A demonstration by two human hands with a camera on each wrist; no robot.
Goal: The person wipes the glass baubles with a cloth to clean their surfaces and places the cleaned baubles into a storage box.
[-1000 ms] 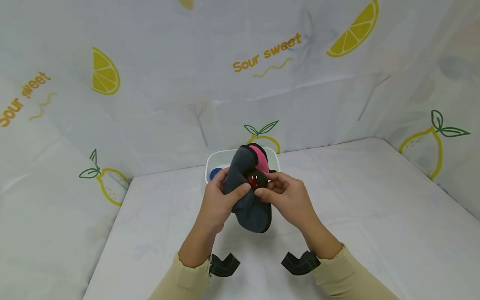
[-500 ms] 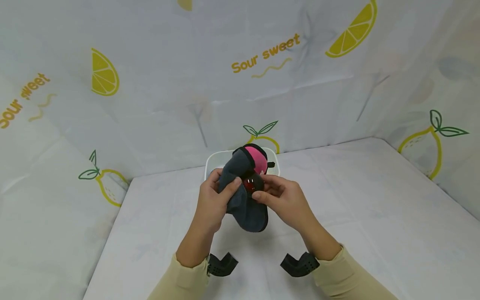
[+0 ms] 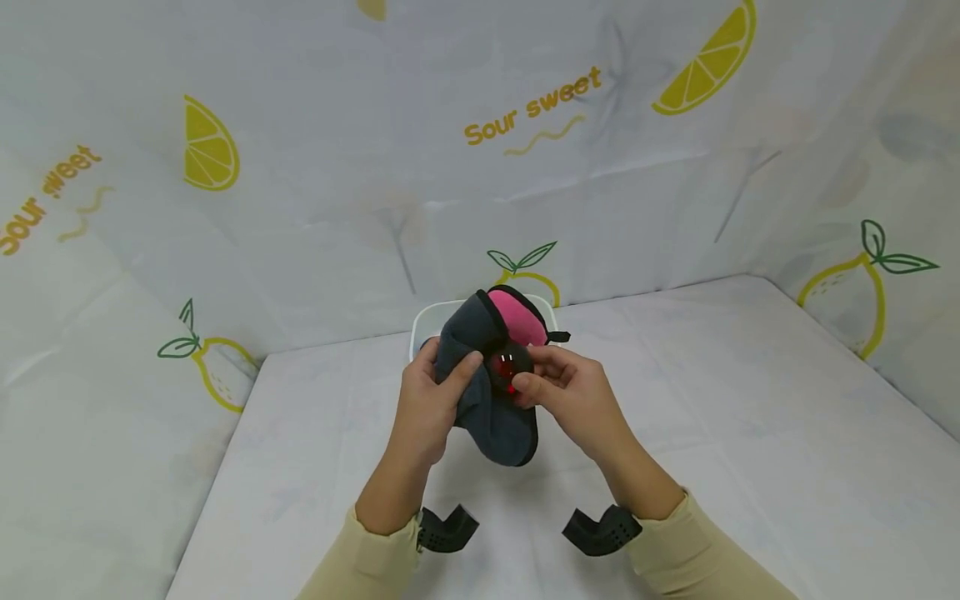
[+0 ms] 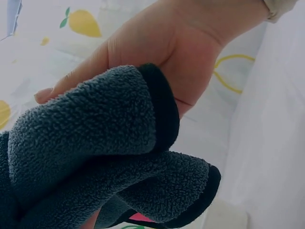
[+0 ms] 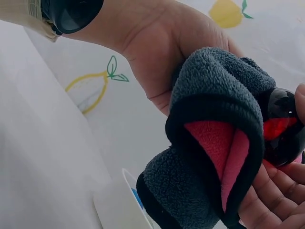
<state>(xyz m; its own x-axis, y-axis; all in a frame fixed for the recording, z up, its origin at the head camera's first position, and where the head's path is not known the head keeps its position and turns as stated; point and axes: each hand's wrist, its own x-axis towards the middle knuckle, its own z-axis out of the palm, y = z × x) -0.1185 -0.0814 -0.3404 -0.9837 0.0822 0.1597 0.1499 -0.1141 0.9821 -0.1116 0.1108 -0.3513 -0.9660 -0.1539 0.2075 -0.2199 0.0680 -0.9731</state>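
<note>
In the head view, my left hand [image 3: 423,404] grips a dark grey terry cloth [image 3: 506,433] with black edging and a pink underside, thumb on top. My right hand [image 3: 577,396] pinches a glossy black-and-red ball [image 3: 507,363] between thumb and fingers, against the folded cloth. Both are held up above the table. From the right wrist, the ball [image 5: 282,129] appears beside the cloth's fold, with fingers [image 5: 274,202] under it and the left hand behind the cloth. The left wrist view shows the cloth [image 4: 90,124] in front of the right hand; the ball is hidden there.
A white plastic tub [image 3: 433,315] stands behind the hands at the table's back edge, partly covered by the cloth. Something blue [image 5: 137,196] shows inside it. A lemon-print sheet [image 3: 337,167] hangs behind the white-covered table [image 3: 712,400].
The cloth has shifted slightly left, and more of its pink side shows. The ball has turned a little in the right fingers. The blue thing in the tub is now mostly covered.
</note>
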